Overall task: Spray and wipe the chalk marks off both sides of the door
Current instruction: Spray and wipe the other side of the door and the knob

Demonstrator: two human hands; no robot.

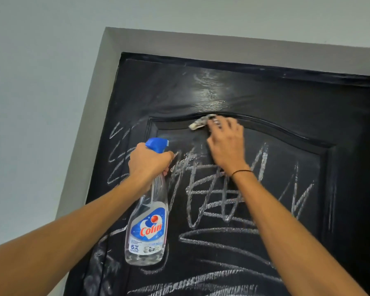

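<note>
Chalk marks [214, 195] cover the black door [276, 107] below and to either side of the right hand [228, 144], in scribbles and crossed lines, and run on past the left hand [147, 165] toward the door's edge. Right hand presses a small pale cloth [198, 122] against the arched moulding of the raised panel, fingers spread over it; the cloth pokes out just left of the fingertips. Above that grip the door is glossy and free of chalk. Left hand is wrapped round the neck of a clear spray bottle [146, 221] with a blue trigger head, the bottle hanging below the fist in front of the marks. A grey door frame [90, 116] borders the door, with pale wall [30, 82] beyond
</note>
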